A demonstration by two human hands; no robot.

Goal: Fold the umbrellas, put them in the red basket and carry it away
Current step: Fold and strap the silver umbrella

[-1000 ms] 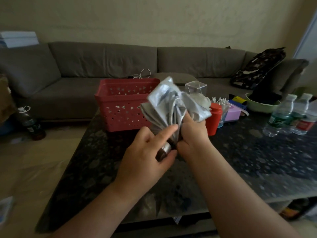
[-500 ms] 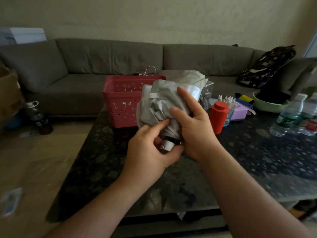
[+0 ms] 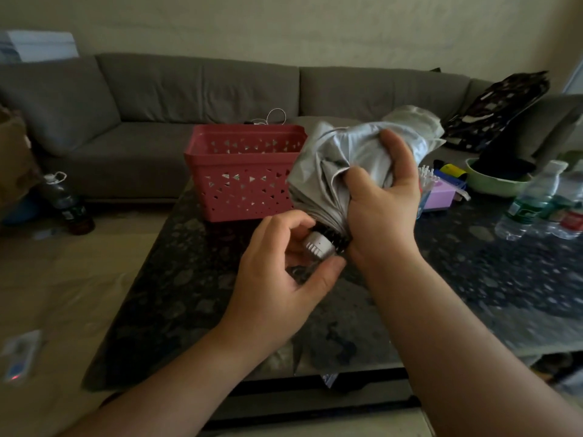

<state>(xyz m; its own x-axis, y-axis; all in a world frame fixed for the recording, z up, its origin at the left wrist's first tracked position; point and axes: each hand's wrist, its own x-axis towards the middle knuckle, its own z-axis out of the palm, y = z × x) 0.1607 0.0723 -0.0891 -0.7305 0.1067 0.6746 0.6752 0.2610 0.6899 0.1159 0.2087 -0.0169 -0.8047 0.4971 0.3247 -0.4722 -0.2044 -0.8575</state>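
A grey collapsed umbrella (image 3: 344,152) is held above the dark table, its cloth bunched and loose. My right hand (image 3: 383,197) grips the bunched canopy around its middle, fingers curled into the fabric. My left hand (image 3: 284,266) pinches the silver handle end (image 3: 318,246) of the umbrella between thumb and fingers. The red basket (image 3: 239,171), with triangle cut-outs, stands on the table just left of and behind the umbrella; what I see of its inside is bare.
The dark speckled table (image 3: 195,279) carries plastic water bottles (image 3: 530,203), a green bowl (image 3: 495,184) and a purple box (image 3: 438,197) at the right. A grey sofa (image 3: 189,99) runs behind. A dark bottle (image 3: 67,203) stands on the floor at left.
The umbrella has tilted to the right, and my right hand has slid up to squeeze the canopy. My left hand has shifted to the silver handle end. The view has moved closer to the basket.
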